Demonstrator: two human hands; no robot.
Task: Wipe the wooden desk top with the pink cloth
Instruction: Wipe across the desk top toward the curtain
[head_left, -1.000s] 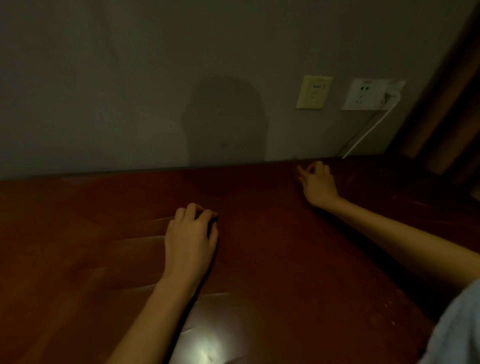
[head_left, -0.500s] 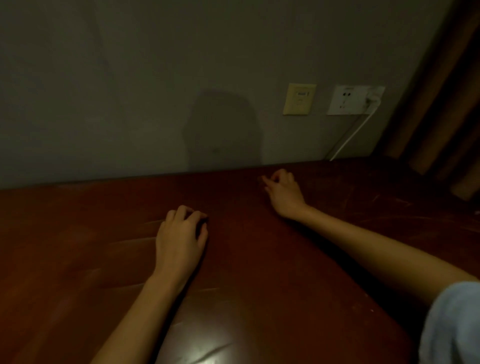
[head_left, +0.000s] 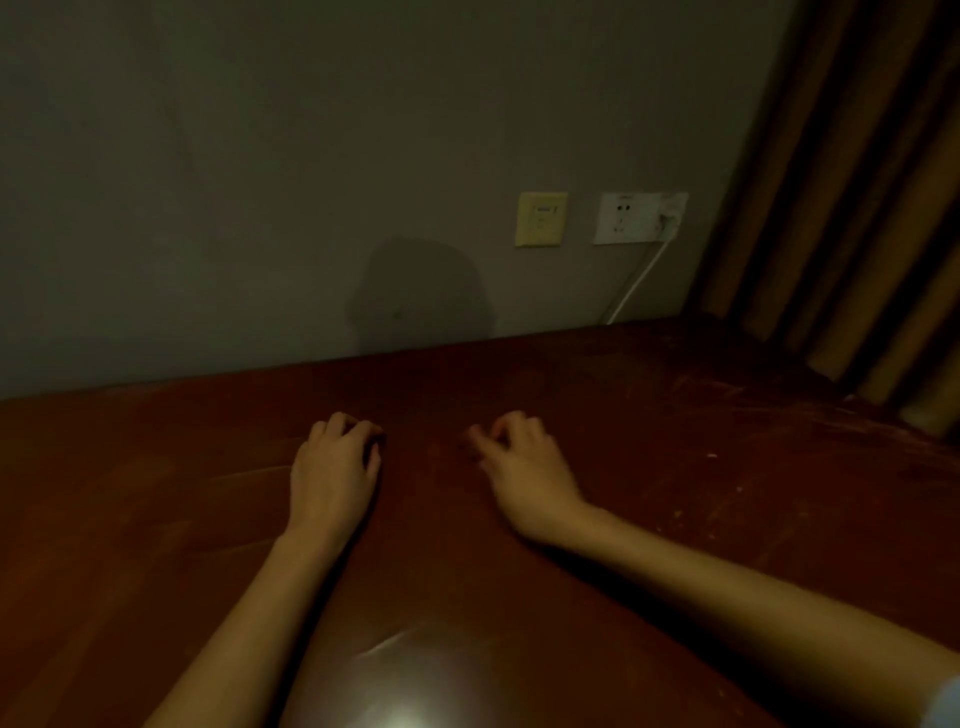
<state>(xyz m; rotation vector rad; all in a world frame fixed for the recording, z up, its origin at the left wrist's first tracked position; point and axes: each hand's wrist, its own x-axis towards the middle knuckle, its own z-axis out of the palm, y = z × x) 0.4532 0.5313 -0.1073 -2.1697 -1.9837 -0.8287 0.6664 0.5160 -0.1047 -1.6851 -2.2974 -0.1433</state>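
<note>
Both curled, our left hand (head_left: 335, 470) and right hand (head_left: 527, 470) rest on the desk top (head_left: 675, 519), maybe bracing; whether either holds the pink cloth, we cannot tell.

I seem to be in a dim private room, a bedroom or hotel room rather than a workplace. In front of me a dark red-brown wooden table (head_left: 623, 519) stands against a plain grey wall (head_left: 260, 182). On the wall are a yellowish plate (head_left: 541, 219) and a white socket (head_left: 631, 218) with a white cable (head_left: 636, 283) plugged in. A long brown striped curtain (head_left: 857, 208) hangs at my right.
</note>
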